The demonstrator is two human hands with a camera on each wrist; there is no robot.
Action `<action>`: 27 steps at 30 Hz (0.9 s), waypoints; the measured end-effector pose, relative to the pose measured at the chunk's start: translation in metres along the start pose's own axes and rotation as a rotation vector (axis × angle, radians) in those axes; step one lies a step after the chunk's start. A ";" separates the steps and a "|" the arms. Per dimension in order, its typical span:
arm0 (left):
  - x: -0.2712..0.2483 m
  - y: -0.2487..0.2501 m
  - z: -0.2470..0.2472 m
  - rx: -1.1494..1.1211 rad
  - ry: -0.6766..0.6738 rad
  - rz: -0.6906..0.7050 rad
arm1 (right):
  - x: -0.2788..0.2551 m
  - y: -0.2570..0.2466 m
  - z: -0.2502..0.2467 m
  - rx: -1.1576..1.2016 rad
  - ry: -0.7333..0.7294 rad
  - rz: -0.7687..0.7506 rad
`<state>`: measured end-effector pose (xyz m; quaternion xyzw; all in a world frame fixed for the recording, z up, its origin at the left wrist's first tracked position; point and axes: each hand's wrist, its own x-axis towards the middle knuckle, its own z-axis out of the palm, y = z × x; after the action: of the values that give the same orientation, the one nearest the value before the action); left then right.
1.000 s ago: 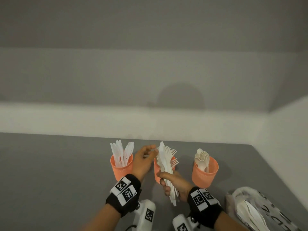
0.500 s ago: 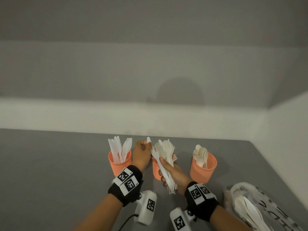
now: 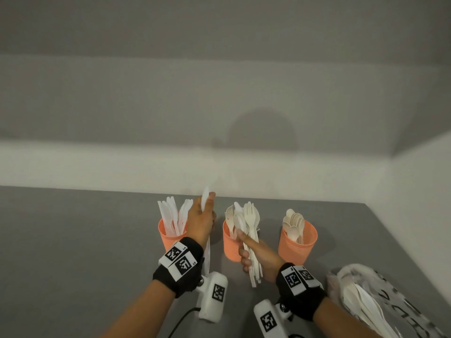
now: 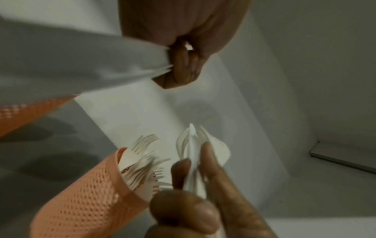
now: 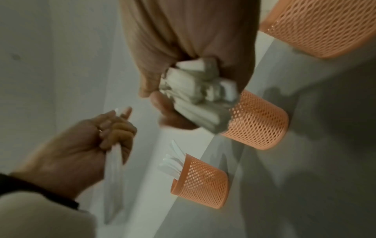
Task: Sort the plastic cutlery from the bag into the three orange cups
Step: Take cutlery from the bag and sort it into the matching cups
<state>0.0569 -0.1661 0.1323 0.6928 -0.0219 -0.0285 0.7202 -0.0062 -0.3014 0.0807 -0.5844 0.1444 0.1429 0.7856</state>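
Three orange mesh cups stand in a row on the grey table. The left cup [image 3: 168, 236] holds white knives, the middle cup [image 3: 229, 247] holds forks, the right cup [image 3: 299, 245] holds spoons. My left hand [image 3: 201, 219] grips one white knife [image 3: 207, 254] upright, just right of the left cup. My right hand [image 3: 256, 252] grips a bundle of mixed white cutlery [image 3: 245, 223] in front of the middle cup. In the right wrist view the bundle's handles [image 5: 199, 95] poke out of my fist, and the left hand [image 5: 97, 136] holds the knife.
A clear plastic bag [image 3: 380, 306] with more white cutlery lies at the table's right front. A pale wall runs close behind the cups and meets a side wall at the right. Grey table surface [image 3: 73, 252] extends left of the cups.
My left hand has pulled one knife out of the bundle and carried it left and up, beside the knife cup. The right hand still holds the bundle by the middle cup.
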 end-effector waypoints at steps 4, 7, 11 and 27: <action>-0.014 -0.009 -0.001 -0.013 -0.312 -0.148 | -0.003 -0.005 0.007 0.042 -0.144 0.040; -0.024 -0.015 0.003 -0.071 -0.457 -0.196 | -0.008 -0.005 0.017 -0.005 -0.262 0.111; -0.024 -0.013 0.005 -0.114 -0.398 -0.243 | -0.011 -0.002 0.022 -0.049 -0.385 0.195; -0.005 -0.007 0.013 -0.038 0.021 -0.219 | -0.001 -0.001 0.007 -0.107 0.050 -0.059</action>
<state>0.0512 -0.1788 0.1263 0.6775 0.0619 -0.1003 0.7260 -0.0062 -0.2952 0.0833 -0.6330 0.1389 0.1128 0.7532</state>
